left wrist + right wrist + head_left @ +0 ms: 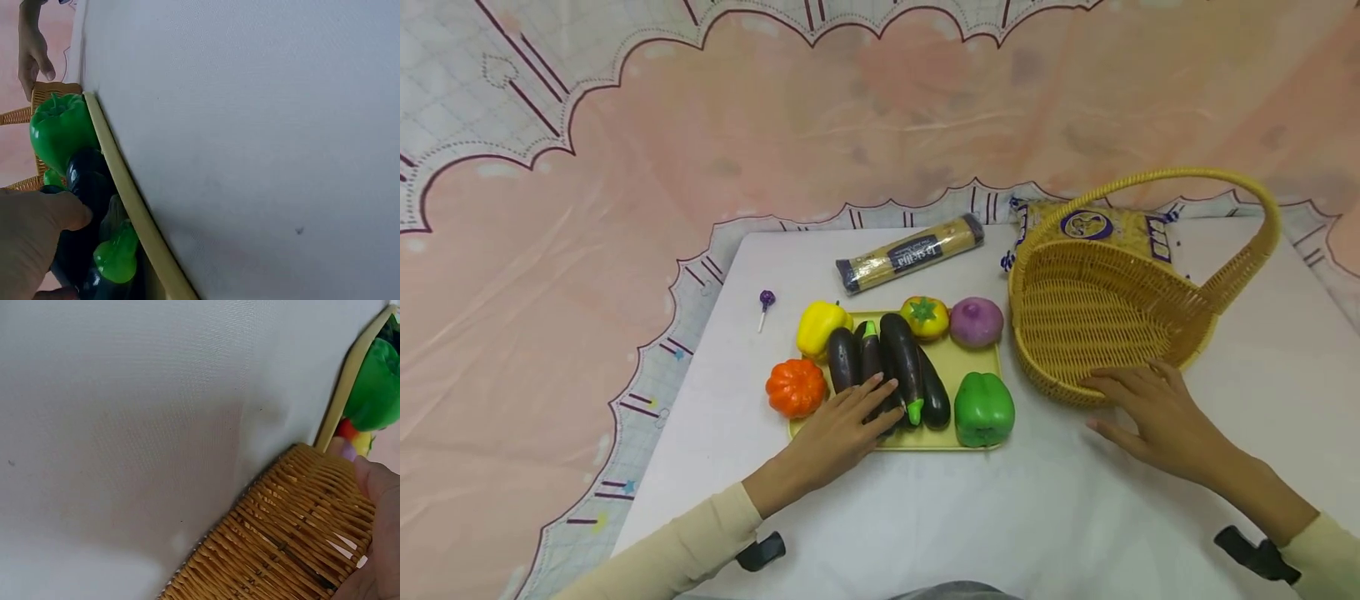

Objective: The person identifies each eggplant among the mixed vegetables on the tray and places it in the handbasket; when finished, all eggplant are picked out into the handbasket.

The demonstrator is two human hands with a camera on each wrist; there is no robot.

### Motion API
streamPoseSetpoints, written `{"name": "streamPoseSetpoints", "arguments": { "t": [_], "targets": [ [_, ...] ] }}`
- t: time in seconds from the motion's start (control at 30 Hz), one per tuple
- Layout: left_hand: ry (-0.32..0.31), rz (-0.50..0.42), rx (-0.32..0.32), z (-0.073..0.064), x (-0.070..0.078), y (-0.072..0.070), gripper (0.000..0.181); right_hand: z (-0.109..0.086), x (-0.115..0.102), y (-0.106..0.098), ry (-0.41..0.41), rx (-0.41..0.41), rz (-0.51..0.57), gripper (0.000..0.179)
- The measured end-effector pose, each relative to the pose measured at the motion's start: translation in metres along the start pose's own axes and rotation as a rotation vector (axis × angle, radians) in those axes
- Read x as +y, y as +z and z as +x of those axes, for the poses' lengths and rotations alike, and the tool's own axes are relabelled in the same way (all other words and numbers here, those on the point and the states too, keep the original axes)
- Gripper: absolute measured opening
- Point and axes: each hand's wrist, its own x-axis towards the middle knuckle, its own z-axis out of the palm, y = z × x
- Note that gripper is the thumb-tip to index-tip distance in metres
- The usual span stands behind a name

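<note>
My left hand (850, 417) rests on the eggplants (902, 358) in the tray (955, 379), its fingers almost straight, not closed around any. My right hand (1165, 412) is relaxed and spread, fingers touching the near rim of the basket (1086, 321) without a grip. The eggplants look slippery and lie close, so pulling one may make another roll. Too strong pressing on the rim could tip the basket. The surface (955, 517) is white; behind it is a peach cloth (850, 125) with scalloped borders.

A makeshift setup: white table (1060, 508), printed cloth backdrop (820, 133).
</note>
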Motion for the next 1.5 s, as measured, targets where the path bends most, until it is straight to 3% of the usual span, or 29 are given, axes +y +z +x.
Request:
{"name": "streamPoseSetpoints", "arguments": {
  "t": [0.23,0.5,0.67,0.87,1.13,1.3,1.5],
  "targets": [
    [0.011,-0.029,0.114,0.0,-0.009,-0.017,0.049,0.004,0.001,0.0,0.031,-0.003,0.006,0.048],
    [0.017,-0.045,0.31,0.001,-0.016,-0.059,0.047,-0.002,-0.001,0.003,0.073,-0.012,0.02,0.049],
    [0.091,-0.131,0.385,0.012,-0.015,-0.083,0.046,-0.002,-0.001,0.004,0.076,0.005,0.022,0.05],
    [0.251,-0.205,0.403,0.035,-0.003,-0.099,0.04,0.001,0.0,0.006,0.064,0.022,0.02,0.052],
    [0.366,-0.276,0.313,0.078,0.004,-0.089,0.033,0.004,0.001,0.008,0.047,0.041,0.023,0.052],
    [0.395,-0.278,0.267,0.114,0.005,-0.073,0.034,0.002,0.002,0.007,0.042,0.031,0.01,0.049],
    [0.403,-0.343,0.201,0.161,0.004,-0.05,0.034,0.0,0.003,0.006,0.026,0.019,0.013,0.048]
  ]
}}
